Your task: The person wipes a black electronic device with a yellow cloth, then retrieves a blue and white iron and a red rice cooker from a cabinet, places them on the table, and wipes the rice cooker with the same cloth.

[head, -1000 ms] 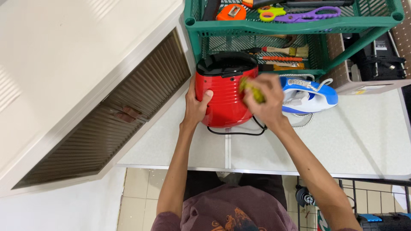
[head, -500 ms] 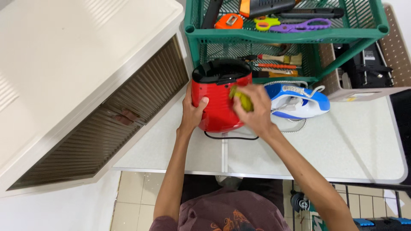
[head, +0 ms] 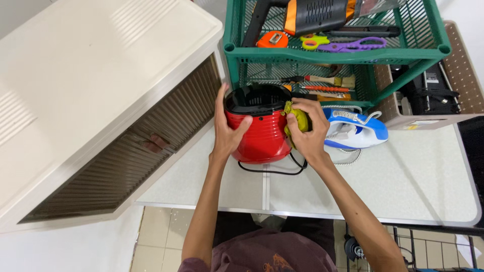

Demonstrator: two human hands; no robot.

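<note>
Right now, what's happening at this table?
A person is wiping a red appliance on the white table. The left hand steadies its side while the right hand presses a yellow-green cloth against its other side. A blue and white iron sits beside it, under a green rack of tools.

Two hands are seen, the left hand [head: 228, 132] and the right hand [head: 308, 132]. One red appliance [head: 262, 128], one yellow-green cloth [head: 297, 120] and one blue-and-white iron [head: 355, 132] are counted on one counter [head: 403, 181]. One green rack [head: 333, 50] and two pairs of scissors [head: 348, 44] are visible.
</note>
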